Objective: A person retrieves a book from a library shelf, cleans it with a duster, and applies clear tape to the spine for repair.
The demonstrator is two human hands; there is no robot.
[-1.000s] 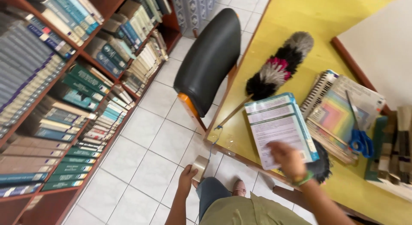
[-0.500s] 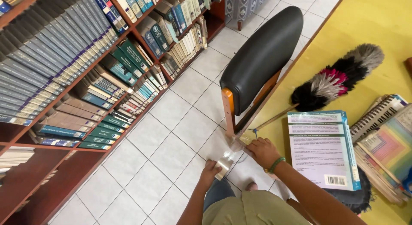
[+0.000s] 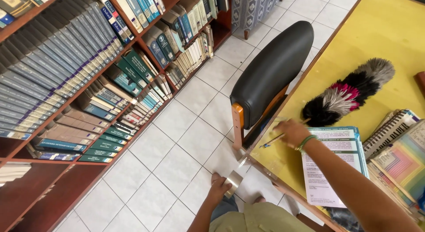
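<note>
Chair [image 3: 270, 75] beside table [image 3: 376, 32], feather duster [image 3: 349, 92], booklet [image 3: 336, 163]

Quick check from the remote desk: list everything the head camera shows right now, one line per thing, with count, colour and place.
Tape roll: one, silvery, in the left hand, above the floor.
Pen: one, slim, on the table edge under the right hand.
Feather duster: one, black, grey and pink, on the table.
Booklet: one, white with teal border, on the table under the right forearm.
Spiral notebooks: at least two, one multicoloured, at the right edge.
Table: one, yellow top.
Chair: one, black back, wooden frame, at the table.
Bookshelf: one, reddish-brown, full of books, left.
Floor: white tiles.
Left hand: holds the tape roll.
Right hand: green wristband, on the pen.
</note>
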